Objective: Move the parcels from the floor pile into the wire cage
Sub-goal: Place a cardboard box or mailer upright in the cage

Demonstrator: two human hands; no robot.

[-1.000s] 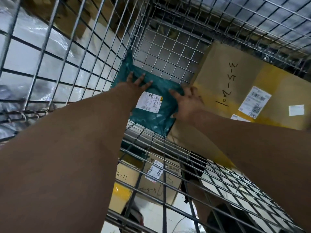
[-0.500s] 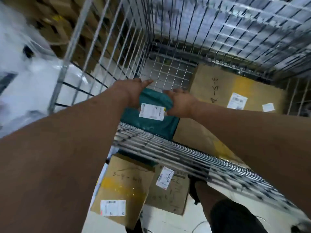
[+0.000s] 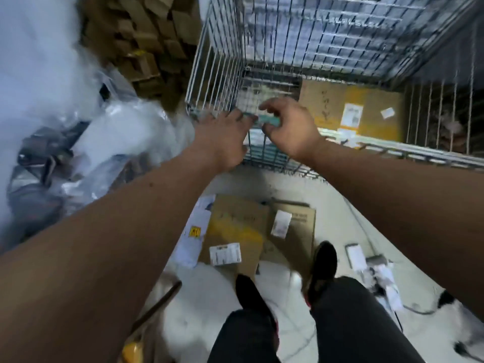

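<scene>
Both hands, left hand (image 3: 225, 134) spread and right hand (image 3: 288, 127) half-curled, were held over the teal parcel (image 3: 264, 150) at the wire cage (image 3: 340, 48) front-left corner, seemingly for release.

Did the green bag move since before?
Yes. The green bag went down inside the cage, beside the big box. Both hands were pressing on it; now the left hand and right hand are above it.
</scene>
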